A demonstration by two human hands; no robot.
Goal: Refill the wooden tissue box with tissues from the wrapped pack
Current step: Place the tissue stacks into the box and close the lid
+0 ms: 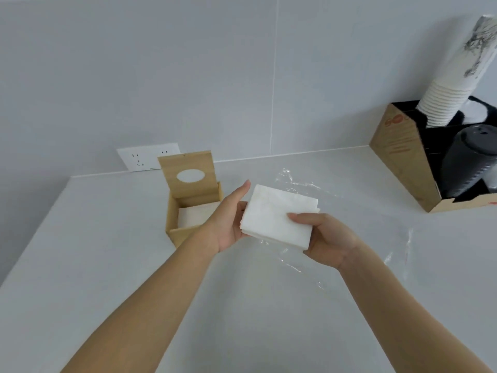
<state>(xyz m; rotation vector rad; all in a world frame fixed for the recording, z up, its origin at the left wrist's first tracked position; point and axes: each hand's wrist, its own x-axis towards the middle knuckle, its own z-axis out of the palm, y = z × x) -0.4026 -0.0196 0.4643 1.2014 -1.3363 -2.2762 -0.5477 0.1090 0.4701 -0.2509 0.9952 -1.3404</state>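
The big white bench (107, 265) fills most of the frame. At the right edge stands a brown card holder (398, 157) with a tall stack of paper cups (443, 103) and some black lids (468, 165) in it. The clear wrapper (298, 184) lies open and flat on the bench in the middle, just under the hands, so the tissues look to be out of the pack.

Left of the middle sits the wooden tissue box (185, 234). Its lid (188, 162), the part with the oval hole, stands straight up at the back. A few white tissues (193, 214) are down inside it.

The stack of tissues (274, 214) is up in the air in the middle of the frame, just to the right of the box and not in it yet.

The right hand (325, 240) pinches the near right corner of the stack, thumb on top and fingers below. The left hand (228, 224) is at the stack's left edge. Its thumb sticks up and is free, and its fingers go under the stack — I cannot tell if they curl.

What could go wrong? The stack is soft, so I think it could bend or fan out if one hand lets go. It looks about as wide as the box, so a corner could catch on a wall and crumple. A bump could also knock the lid down.
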